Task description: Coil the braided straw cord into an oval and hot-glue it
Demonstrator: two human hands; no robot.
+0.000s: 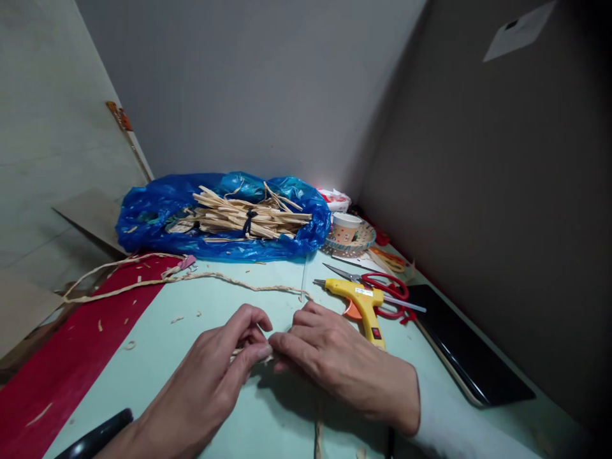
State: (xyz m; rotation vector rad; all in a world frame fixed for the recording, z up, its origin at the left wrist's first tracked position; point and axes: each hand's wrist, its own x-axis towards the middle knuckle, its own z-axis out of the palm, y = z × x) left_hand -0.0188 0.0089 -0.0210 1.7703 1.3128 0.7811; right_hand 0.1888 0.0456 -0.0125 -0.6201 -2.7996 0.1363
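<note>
The left hand's (215,376) grip closes on pale fibre (235,355) just above the tabletop (157,331); whether the right hand (339,360) grips it, I cannot tell. Loose pinching could unravel strands. Beyond, tugging the twisted cord (239,280) might snag the glue gun (351,291).

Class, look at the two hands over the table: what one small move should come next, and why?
Probably a slightly firmer pinch by the left hand on the pale strands. Frayed-looking ends poke out beside its thumb, and the right hand is close enough to help steady them, though whatever its fingertips hold is hidden.
</note>
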